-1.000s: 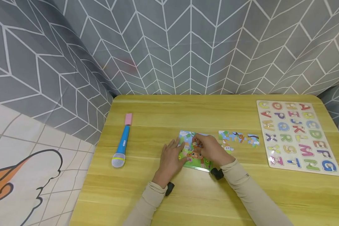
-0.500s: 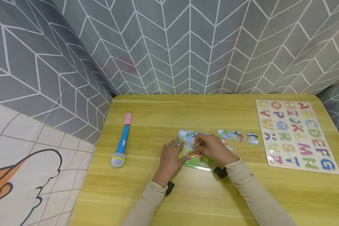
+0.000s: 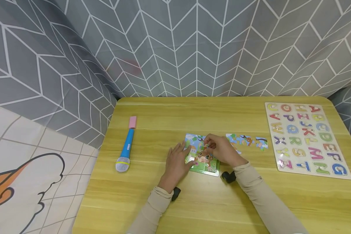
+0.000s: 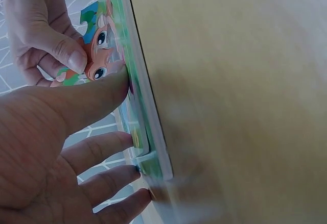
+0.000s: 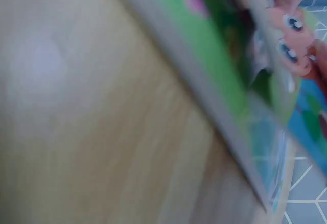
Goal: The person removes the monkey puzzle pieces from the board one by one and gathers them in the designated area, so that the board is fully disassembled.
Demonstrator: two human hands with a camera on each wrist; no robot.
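Note:
A small jigsaw puzzle (image 3: 204, 167) with a brown cartoon animal face lies in its green-edged board on the table. My left hand (image 3: 176, 165) rests along the board's left side, fingers fairly straight. In the left wrist view, its thumb (image 4: 102, 94) presses on the picture and its fingertips touch the board's edge. Over the puzzle's right half, my right hand (image 3: 220, 150) pinches a puzzle piece (image 4: 65, 75) with green and orange on it, partly hidden by the fingers. The right wrist view is blurred; the animal's eyes (image 5: 294, 24) show there beside fingertips.
Several loose puzzle pieces (image 3: 247, 140) lie right of the board, some partly behind my right hand. A letter board (image 3: 310, 143) occupies the table's right side. At left lie a blue toy microphone (image 3: 127, 146) and a pink block (image 3: 133, 122). Patterned curtain (image 3: 187, 48) hangs behind.
My right hand has shifted slightly right and away from me, still at the puzzle, uncovering more of the animal's face. The left hand has stayed in place.

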